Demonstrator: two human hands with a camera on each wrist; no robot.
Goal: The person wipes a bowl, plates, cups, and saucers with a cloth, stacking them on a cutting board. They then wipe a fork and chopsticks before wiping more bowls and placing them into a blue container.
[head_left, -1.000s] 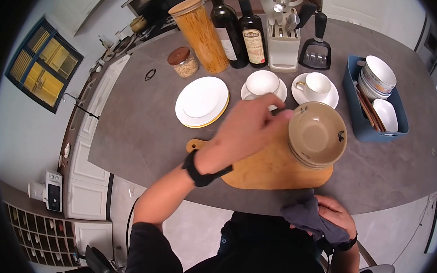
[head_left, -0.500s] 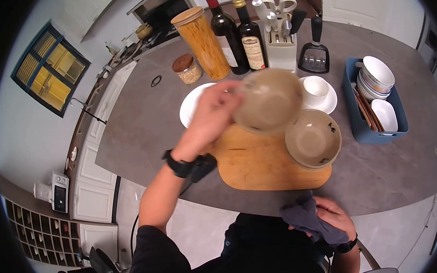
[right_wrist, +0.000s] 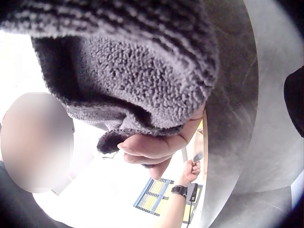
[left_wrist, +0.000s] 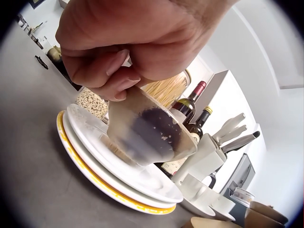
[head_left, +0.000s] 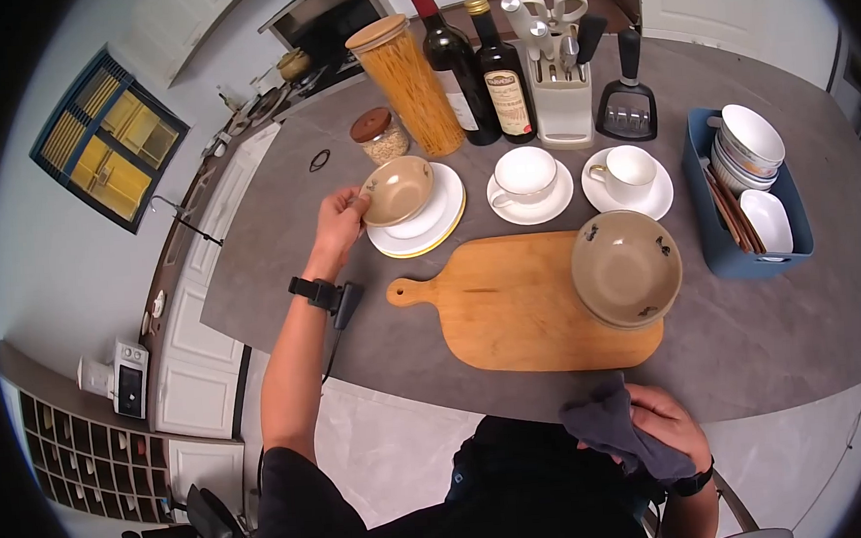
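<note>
The person wears a black, short-sleeved top [head_left: 312, 513] with a small blue mark [head_left: 458, 477] near bottom centre. Black wristbands [head_left: 316, 294] circle both wrists; the one left of centre has a blocky dark module [head_left: 348, 305] and thin black cable [head_left: 333, 357].

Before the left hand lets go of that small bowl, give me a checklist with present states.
1. Left hand secure on the small bowl: ok, fingers pinch its rim.
2. Bowl above the plate stack: ok.
3. Bowl's base resting on the top plate: cannot tell, contact is unclear.
4. Gap between bowl and lidded jar: cannot tell, they overlap in the head view.
5. Left hand free for another item: not ok, the bowl occupies it.
6. Right hand and dark cloth away from the plates: ok, both are at the near table edge.
</note>
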